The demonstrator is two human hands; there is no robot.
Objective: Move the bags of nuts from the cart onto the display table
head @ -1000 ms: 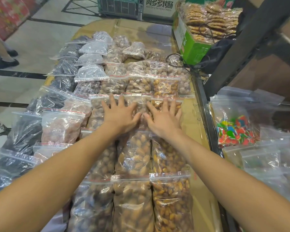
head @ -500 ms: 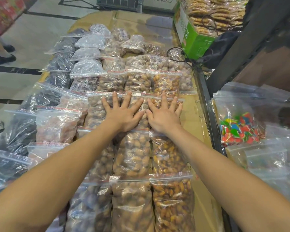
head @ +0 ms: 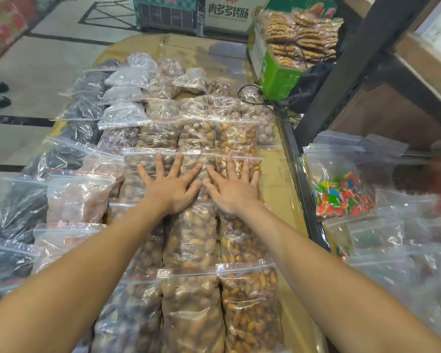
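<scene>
1. Left hand (head: 172, 188) lies flat, fingers (head: 159, 163) straight and spread, pressing down on the nut bags (head: 189, 235) in the middle rows. Grasps nothing.
2. Right hand (head: 233, 192) same: flat, fingers splayed, palm down on the bag just beside; thumbs nearly touch. Nothing gripped.
3. Nut bags sit in overlapping rows on the cardboard-covered counter (head: 275, 174), zip tops lapped over the next bag. Darker bags (head: 26, 207) fill the left columns.
4. To the right, past a black rail (head: 302, 184), more clear bags, one with coloured candy (head: 339, 193). Probably the cart, can't confirm.
5. Green box (head: 275, 72) of snack packs at the far right corner of the counter.
6. Step looks like flattening or aligning placed bags; most of the counter is filled.
7. Risks: hard pressing could pop a zip seal or crush nuts; slick plastic could slide, so a shove may push the right column towards the bare edge strip near the rail or skew the rows.
</scene>
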